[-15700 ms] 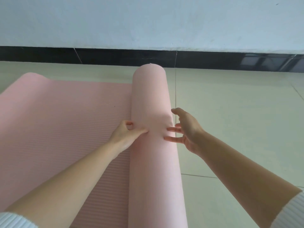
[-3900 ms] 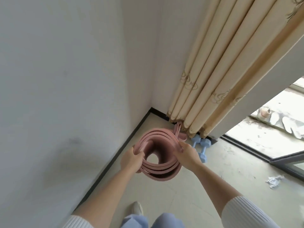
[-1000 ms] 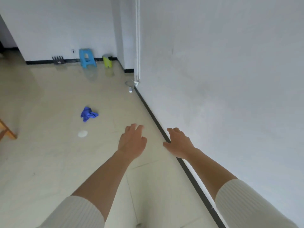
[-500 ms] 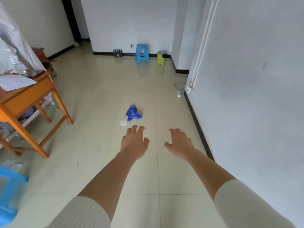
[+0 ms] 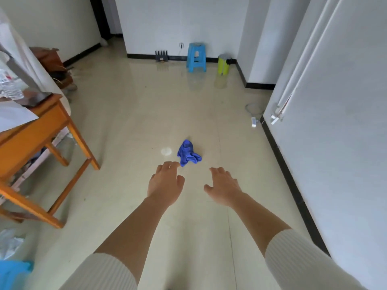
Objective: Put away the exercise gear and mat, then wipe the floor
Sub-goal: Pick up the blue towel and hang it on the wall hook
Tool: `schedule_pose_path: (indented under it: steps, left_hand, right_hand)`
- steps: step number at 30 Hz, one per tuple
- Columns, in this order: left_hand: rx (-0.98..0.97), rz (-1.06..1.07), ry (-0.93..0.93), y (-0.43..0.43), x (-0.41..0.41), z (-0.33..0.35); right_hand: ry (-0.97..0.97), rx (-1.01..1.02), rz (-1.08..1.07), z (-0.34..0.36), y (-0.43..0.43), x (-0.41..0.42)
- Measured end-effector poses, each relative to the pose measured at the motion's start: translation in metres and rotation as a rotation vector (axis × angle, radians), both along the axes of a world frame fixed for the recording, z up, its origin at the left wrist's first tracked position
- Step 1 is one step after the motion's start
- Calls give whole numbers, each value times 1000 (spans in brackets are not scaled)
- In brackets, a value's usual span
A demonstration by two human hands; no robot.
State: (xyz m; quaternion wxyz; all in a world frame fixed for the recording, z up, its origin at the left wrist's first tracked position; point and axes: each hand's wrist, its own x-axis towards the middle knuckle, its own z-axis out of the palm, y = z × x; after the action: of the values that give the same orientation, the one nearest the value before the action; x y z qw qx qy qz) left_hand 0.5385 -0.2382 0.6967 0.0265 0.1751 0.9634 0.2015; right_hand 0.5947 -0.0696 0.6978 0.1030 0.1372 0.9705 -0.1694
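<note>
We see the left grip [image 5: 165,185] and the right grip [image 5: 225,187] stretched out side by side over the floor [image 5: 129,122], palms down. Both are empty, with fingers apart and loosely bent. White ribbed sleeves [image 5: 297,260] cover the arms up to the forearms.

A crumpled blue cloth [image 5: 188,153] lies on the floor beyond the two grips, ahead of the gap between them and nearer the left one. In this view the left fingertips [image 5: 171,163] reach right up to the cloth's near corner, though we cannot tell whether they touch it. Just left of the cloth is a small pale round spot [image 5: 166,151] on the tile.

An orange wooden table [image 5: 41,126] stands at the left and carries a clear plastic bottle [image 5: 8,88]. Its label is too blurred for us to read. Against the far wall stand a blue stool [image 5: 196,57] and a yellow-green bin [image 5: 223,64].
</note>
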Motion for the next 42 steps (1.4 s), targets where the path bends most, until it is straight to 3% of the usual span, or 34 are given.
schedule_pose_path:
  steps: [8, 14, 21, 26, 34, 42]
  left_hand:
    - [28, -17, -54, 11, -180, -24]
    - [33, -50, -74, 51, -330, -81]
    - [-146, -41, -295, 110, -511, -170]
    - [-96, 3, -392, 136, -627, -226]
    - [-118, -111, -482, 176, -795, -367]
    - [-218, -174, -597, 199, -877, -549]
  right_hand:
    - [-83, -26, -52, -28, 14, -177]
    - [-108, -74, -100, -85, 57, -325]
    - [-183, -140, -175, -171, 110, -503]
    - [-219, -205, -280, -230, 133, -607]
    - [-298, -278, -412, -368, 151, -746]
    - [-394, -320, -510, -538, 174, -806]
